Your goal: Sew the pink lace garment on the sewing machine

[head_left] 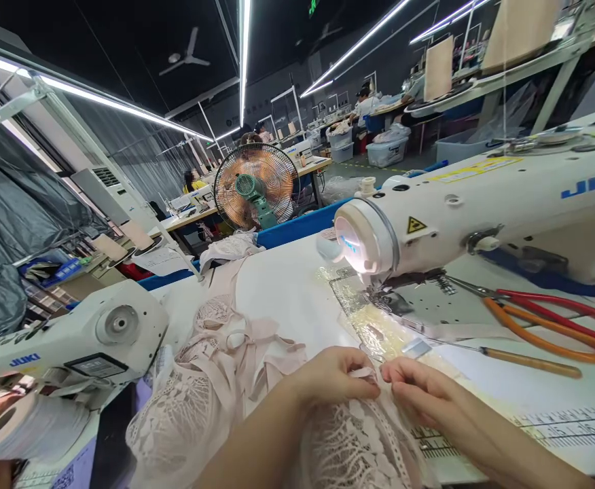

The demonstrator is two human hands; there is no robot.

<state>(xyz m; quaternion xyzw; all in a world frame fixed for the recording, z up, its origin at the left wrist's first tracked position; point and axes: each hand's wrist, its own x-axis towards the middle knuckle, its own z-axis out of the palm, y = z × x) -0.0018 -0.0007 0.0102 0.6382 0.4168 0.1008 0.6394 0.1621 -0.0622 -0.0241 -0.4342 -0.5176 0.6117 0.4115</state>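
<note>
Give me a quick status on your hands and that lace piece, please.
Left grip and right grip both pinching edge of lace piece. Piece lies short of the presser foot. Scissors off to the right, apart.

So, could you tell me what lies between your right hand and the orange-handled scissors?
In the head view, a thin wooden-handled tool lies on the white table between the scissors and the right hand, which pinches the lace.

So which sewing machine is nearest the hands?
The right sewing machine, whose needle end sits just beyond the left hand and right hand. The left sewing machine stands farther off, past the pink lace.
</note>
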